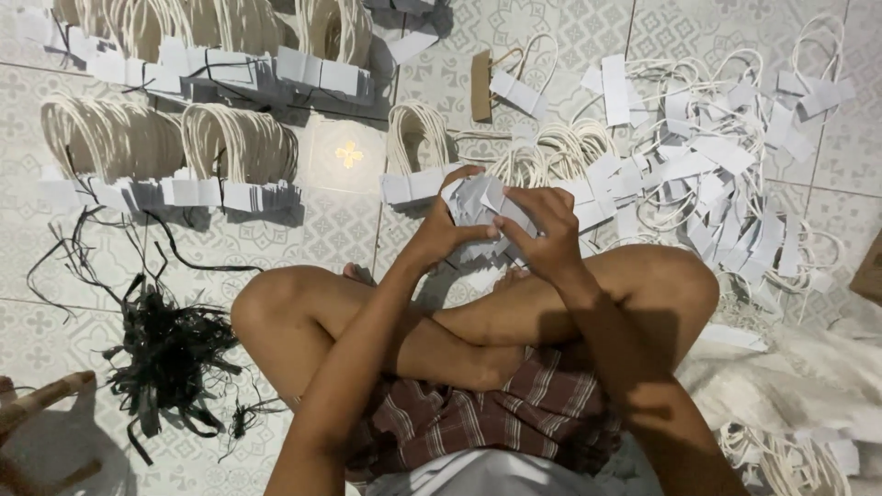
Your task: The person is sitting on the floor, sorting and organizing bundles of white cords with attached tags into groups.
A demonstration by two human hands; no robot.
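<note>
The person sat cross-legged on the pale patterned tile floor (349, 230) in plaid maroon shorts (514, 413), bare knees spread wide. Above the crossed shins both hands met: the left hand (446, 230) curled around a thick stack of white paper tabs with cord loops (482, 207), fingers pressed onto its left side, while the right hand (542, 230) clamped the stack from the right, thumb and fingertips pinching the top tabs. To the person's left lay a tangle of black plastic strips (170, 354), and a wooden stick-like piece (41, 400) poked in at the frame edge. Crumpled white cloth (790, 367) sat by the right knee. Beyond the hands, neat bundles of cream cord handles on white tabs (175, 152) lay in rows at the far left, and a loose scattered heap of white tabs and cords (717, 165) spread at the far right.
</note>
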